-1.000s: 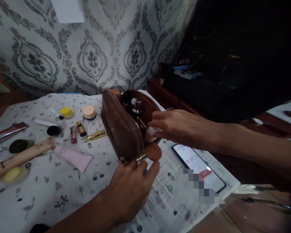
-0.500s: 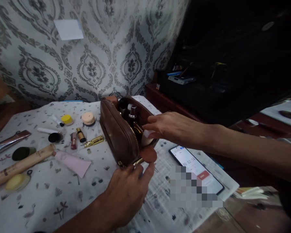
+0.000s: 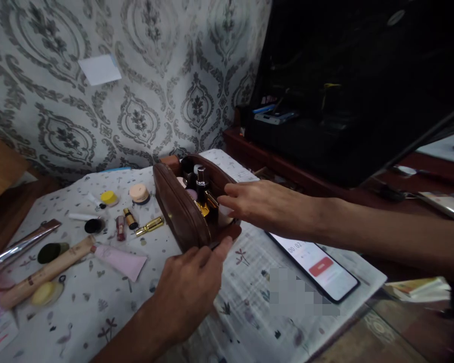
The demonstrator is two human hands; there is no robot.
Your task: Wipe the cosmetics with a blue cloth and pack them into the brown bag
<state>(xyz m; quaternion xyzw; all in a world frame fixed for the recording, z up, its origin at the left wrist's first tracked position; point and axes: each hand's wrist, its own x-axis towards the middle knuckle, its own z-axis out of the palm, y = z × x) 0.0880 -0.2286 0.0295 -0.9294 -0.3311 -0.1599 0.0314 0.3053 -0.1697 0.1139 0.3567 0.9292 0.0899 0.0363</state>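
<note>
Brown leather zip pouch (image 3: 181,214) stands on its long edge on the white patterned tablecloth (image 3: 98,307), near the middle of the table, mouth open upward. We note a dark pump bottle (image 3: 201,182) upright inside it, with gold-coloured pieces beside that; the rest of the contents are too dark to tell

Left hand (image 3: 187,290): fingers bent, tips closed on the pouch's near end, gripping it

Right hand (image 3: 259,204): comes in from the right, fingers stretched and slightly parted, tips at the open mouth on the pouch's right side. We cannot tell whether they touch anything inside

Black smartphone (image 3: 320,267) lies flat, screen lit, just right of the pouch, partly under the right forearm

Left of the pouch, apart from it: slim gold tube (image 3: 149,226), pink squeeze tube (image 3: 118,258), round peach compact (image 3: 139,192)
</note>
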